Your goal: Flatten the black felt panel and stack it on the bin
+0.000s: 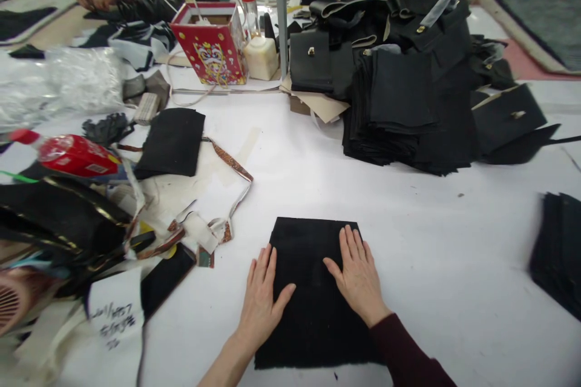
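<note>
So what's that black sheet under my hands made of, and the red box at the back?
Black sheet: likely felt or suede-like fabric; matte, no sheen, lies flat, slightly fuzzy edges. Both hands rest flat on it. Red box: apparently printed cardboard; crisp folded edges, smooth patterned face.

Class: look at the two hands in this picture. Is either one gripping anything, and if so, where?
Nothing is gripped. The left hand and right hand lie flat, palms down, on the black cloth.

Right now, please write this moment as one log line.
left hand flat on black rectangular fabric piece | right hand flat on it | white table
</note>
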Motion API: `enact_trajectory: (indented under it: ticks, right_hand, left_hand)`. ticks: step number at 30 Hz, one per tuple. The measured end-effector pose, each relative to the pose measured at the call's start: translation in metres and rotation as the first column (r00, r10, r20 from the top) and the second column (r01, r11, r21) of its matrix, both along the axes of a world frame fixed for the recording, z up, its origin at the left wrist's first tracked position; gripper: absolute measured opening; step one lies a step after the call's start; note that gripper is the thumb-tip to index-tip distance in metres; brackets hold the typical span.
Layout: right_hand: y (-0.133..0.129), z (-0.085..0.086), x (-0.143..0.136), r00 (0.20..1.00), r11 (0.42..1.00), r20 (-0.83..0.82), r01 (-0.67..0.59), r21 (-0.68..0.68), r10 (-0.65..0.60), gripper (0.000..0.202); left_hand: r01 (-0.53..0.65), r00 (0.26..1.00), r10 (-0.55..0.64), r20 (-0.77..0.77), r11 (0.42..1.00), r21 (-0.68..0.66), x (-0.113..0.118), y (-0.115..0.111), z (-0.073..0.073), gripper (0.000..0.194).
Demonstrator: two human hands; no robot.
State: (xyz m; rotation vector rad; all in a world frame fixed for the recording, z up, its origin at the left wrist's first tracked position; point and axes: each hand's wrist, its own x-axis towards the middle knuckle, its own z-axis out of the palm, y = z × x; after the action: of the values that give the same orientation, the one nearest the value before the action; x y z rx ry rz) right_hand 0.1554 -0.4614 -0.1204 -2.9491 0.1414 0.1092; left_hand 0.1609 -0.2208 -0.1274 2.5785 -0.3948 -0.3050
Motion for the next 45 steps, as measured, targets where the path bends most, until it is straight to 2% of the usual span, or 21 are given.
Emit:
enact_trajectory:
  ticks: [7,15,19,21,23,24,26,28,30,33,35,36,37,39,41,42,43,45]
  right_hand:
    - [0.010,0.011,-0.015,1.000,0.998,-0.009,-0.002,0.068,0.003,0.079]
    - [0.007,0.036,-0.048,0.977,0.969,0.088,0.179,0.170,-0.196,0.065]
    - [0.009,0.057,-0.062,0.964,0.922,0.109,0.196,0.332,-0.244,0.060]
    - [0.010,0.062,-0.067,0.949,0.896,0.142,0.209,0.391,-0.283,0.058]
    - [0.010,0.056,-0.073,0.949,0.926,0.180,0.193,0.323,-0.261,0.059]
    - [0.010,0.048,-0.077,0.962,0.954,0.176,0.159,0.253,-0.207,0.062]
    - [0.008,0.027,-0.086,0.993,0.990,0.093,0.057,0.129,-0.069,0.067]
    - [0.006,0.008,-0.095,1.000,0.996,-0.012,-0.006,0.092,0.007,0.072]
    - [0.006,-0.002,-0.101,0.998,0.994,-0.059,0.012,0.105,-0.006,0.074]
    - [0.007,0.007,-0.099,0.993,0.974,-0.049,0.112,0.196,-0.105,0.070]
    - [0.006,0.022,-0.091,0.976,0.918,-0.037,0.213,0.335,-0.213,0.064]
    - [0.004,0.030,-0.085,0.960,0.863,-0.045,0.270,0.428,-0.278,0.062]
    - [0.002,0.037,-0.079,0.935,0.786,-0.063,0.328,0.524,-0.348,0.061]
    - [-0.005,0.046,-0.068,0.870,0.592,-0.119,0.419,0.688,-0.478,0.061]
    - [-0.013,0.047,-0.062,0.803,0.410,-0.174,0.462,0.786,-0.570,0.062]
    - [-0.017,0.045,-0.061,0.778,0.341,-0.195,0.467,0.816,-0.597,0.062]
    - [-0.020,0.041,-0.061,0.760,0.289,-0.211,0.466,0.836,-0.615,0.061]
    - [-0.024,0.029,-0.066,0.742,0.221,-0.237,0.462,0.859,-0.627,0.061]
  left_hand:
    - [0.000,1.000,0.000,0.015,1.000,-0.007,-0.002,-0.001,-0.002,0.074]
    - [-0.014,1.000,0.014,0.016,1.000,-0.018,-0.003,-0.004,0.000,0.073]
    - [0.001,0.999,0.000,0.044,1.000,-0.014,-0.011,-0.005,0.009,0.071]
    - [0.001,0.999,0.000,0.046,1.000,-0.009,-0.017,-0.005,0.010,0.071]
    - [0.001,0.999,-0.001,0.042,1.000,0.004,-0.022,-0.005,0.008,0.071]
    - [0.007,0.999,-0.008,0.042,1.000,0.015,-0.024,-0.005,0.005,0.070]
    - [0.033,0.998,-0.035,0.055,0.999,0.038,-0.027,-0.004,-0.001,0.070]
    - [0.054,0.996,-0.058,0.072,0.997,0.055,-0.029,-0.004,-0.007,0.070]
    - [0.058,0.995,-0.063,0.081,0.997,0.054,-0.029,-0.004,-0.011,0.072]
    - [0.045,0.996,-0.047,0.079,0.999,0.024,-0.028,-0.005,-0.011,0.072]
    - [0.020,0.998,-0.018,0.057,1.000,-0.023,-0.027,-0.006,-0.008,0.072]
    - [-0.007,0.999,0.009,0.033,0.998,-0.062,-0.027,-0.007,-0.005,0.072]
    - [-0.046,0.999,0.046,-0.003,0.993,-0.111,-0.027,-0.007,-0.002,0.071]
    - [-0.166,0.984,0.148,-0.094,0.963,-0.212,-0.027,-0.008,0.004,0.071]
    - [-0.291,0.952,0.244,-0.187,0.912,-0.289,-0.029,-0.008,0.010,0.070]
    - [-0.337,0.934,0.276,-0.225,0.888,-0.313,-0.030,-0.007,0.013,0.070]
    - [-0.371,0.920,0.296,-0.256,0.869,-0.329,-0.031,-0.007,0.014,0.069]
    - [-0.406,0.903,0.312,-0.296,0.848,-0.342,-0.035,-0.006,0.015,0.068]
